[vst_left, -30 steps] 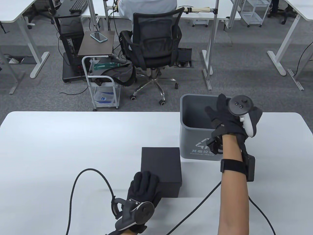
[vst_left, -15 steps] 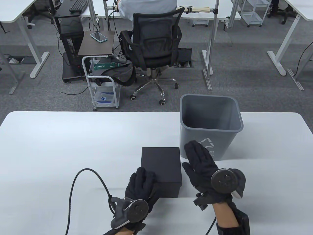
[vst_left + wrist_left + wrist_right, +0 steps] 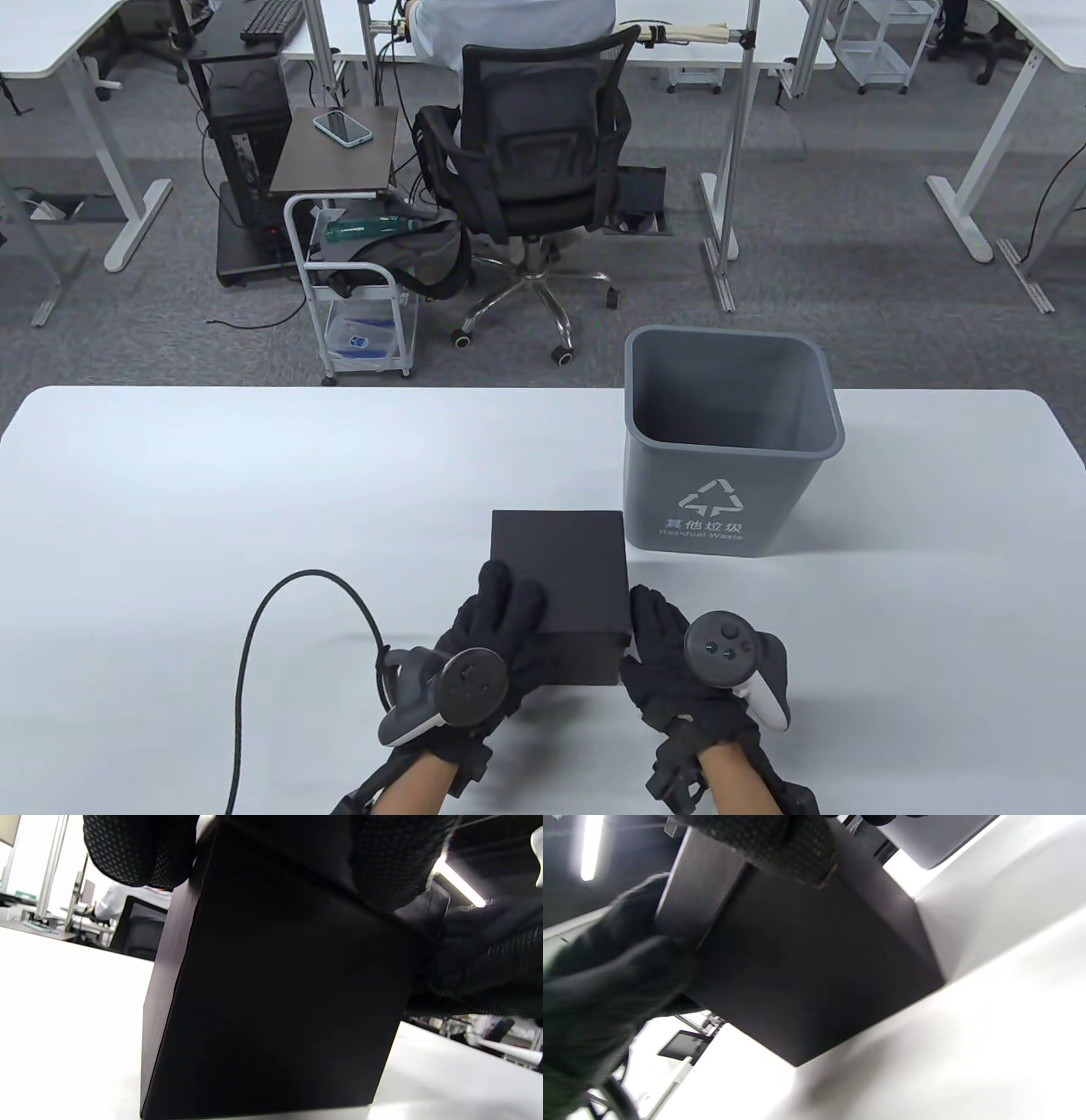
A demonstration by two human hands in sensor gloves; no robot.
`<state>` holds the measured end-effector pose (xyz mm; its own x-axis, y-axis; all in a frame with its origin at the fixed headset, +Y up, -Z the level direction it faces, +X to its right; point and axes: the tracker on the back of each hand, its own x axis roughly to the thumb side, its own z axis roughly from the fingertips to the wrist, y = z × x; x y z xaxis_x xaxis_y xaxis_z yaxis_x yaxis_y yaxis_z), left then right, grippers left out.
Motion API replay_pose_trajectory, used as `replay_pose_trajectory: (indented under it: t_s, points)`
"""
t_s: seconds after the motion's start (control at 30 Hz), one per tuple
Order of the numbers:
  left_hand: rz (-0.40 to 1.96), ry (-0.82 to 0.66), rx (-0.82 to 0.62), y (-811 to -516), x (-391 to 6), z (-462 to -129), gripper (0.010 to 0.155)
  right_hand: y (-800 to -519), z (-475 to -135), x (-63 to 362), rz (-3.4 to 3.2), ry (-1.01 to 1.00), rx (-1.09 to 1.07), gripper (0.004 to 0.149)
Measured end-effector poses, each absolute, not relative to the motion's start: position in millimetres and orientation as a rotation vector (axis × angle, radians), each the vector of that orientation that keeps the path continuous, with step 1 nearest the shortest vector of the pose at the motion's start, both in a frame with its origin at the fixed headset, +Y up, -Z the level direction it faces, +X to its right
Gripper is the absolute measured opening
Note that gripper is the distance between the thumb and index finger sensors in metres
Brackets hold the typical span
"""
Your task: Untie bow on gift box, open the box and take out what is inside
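A plain black gift box (image 3: 560, 569) stands on the white table (image 3: 212, 492) near its front edge; no ribbon or bow shows on it. My left hand (image 3: 501, 620) lies over the lid's near-left corner and grips it, fingers (image 3: 140, 849) wrapped over the top edge. My right hand (image 3: 657, 628) is at the near-right corner, against the box's right side, with a finger (image 3: 772, 840) over the lid's upper edge. The box (image 3: 275, 984) fills the left wrist view with its lid closed. What is inside is hidden.
A grey waste bin (image 3: 730, 509) stands on the table just behind and right of the box. A black cable (image 3: 254, 628) loops on the table left of my left hand. Beyond the far edge are an office chair (image 3: 534, 144) and a small cart (image 3: 356, 289).
My right hand has come back from over the bin, down and left to the box's near-right corner. My left hand stayed on the lid, shifting slightly forward.
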<state>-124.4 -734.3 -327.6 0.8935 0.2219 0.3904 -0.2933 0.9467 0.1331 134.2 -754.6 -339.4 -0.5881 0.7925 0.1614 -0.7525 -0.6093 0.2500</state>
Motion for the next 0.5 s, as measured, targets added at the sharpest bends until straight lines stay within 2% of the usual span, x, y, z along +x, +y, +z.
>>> replay_pose_trajectory:
  t_s: [0.1, 0.5]
  points:
    - [0.241, -0.389, 0.233, -734.9, -120.8, -326.9, 0.078, -756.7, -337.9, 130.9, 2.197, 0.147, 0.31, 0.082]
    - [0.286, -0.424, 0.286, -738.5, -114.0, -326.4, 0.076, -762.6, -341.6, 131.8, 2.135, 0.121, 0.324, 0.082]
